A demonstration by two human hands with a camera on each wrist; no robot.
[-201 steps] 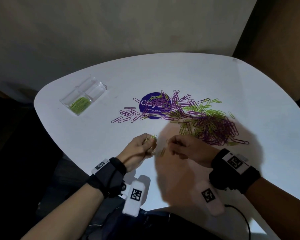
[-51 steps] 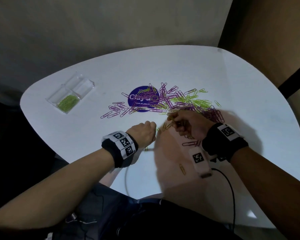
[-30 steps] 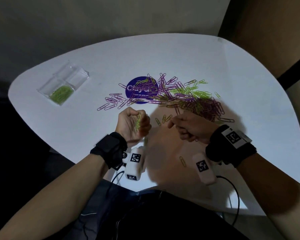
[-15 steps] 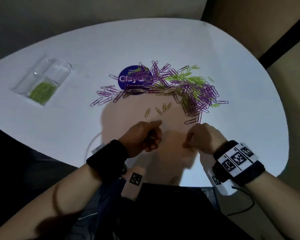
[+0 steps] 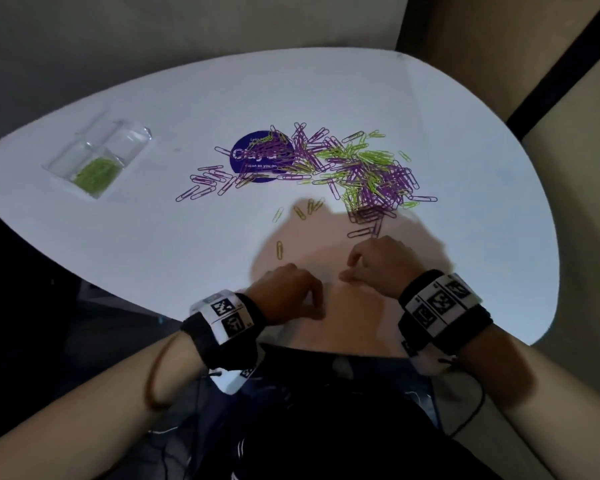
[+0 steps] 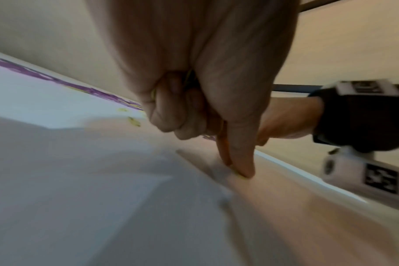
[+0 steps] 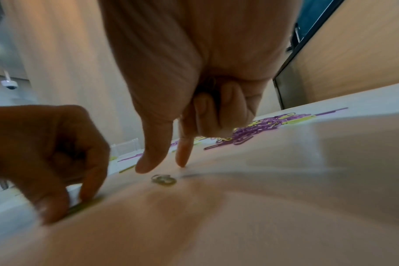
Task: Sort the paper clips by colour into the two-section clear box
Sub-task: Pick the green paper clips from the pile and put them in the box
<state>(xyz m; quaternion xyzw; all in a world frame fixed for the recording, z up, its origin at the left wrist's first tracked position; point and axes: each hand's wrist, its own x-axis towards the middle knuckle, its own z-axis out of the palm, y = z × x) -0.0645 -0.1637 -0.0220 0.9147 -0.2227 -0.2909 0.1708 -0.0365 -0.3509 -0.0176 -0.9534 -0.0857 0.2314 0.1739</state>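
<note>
A mixed pile of purple and green paper clips (image 5: 354, 171) lies mid-table. The two-section clear box (image 5: 118, 140) stands at far left, with green clips (image 5: 96, 171) in its nearer section. My left hand (image 5: 317, 311) is at the near edge. Its curled fingers hold green clips (image 6: 153, 93), and its thumb and forefinger (image 6: 241, 162) press on a green clip (image 7: 84, 207) on the table. My right hand (image 7: 163, 167) is beside it, thumb and forefinger held apart just above a lone clip (image 7: 164, 180); its other fingers are curled.
Several loose green clips (image 5: 279, 250) lie between the hands and the pile. A round purple sticker (image 5: 257, 157) sits under the pile's left end. The white table (image 5: 153, 237) ends right at my wrists. Walls stand behind and to the right.
Both hands have drawn back from the pile to the near edge. The left hand, palm up with green clips a second ago, has turned down onto the table.
</note>
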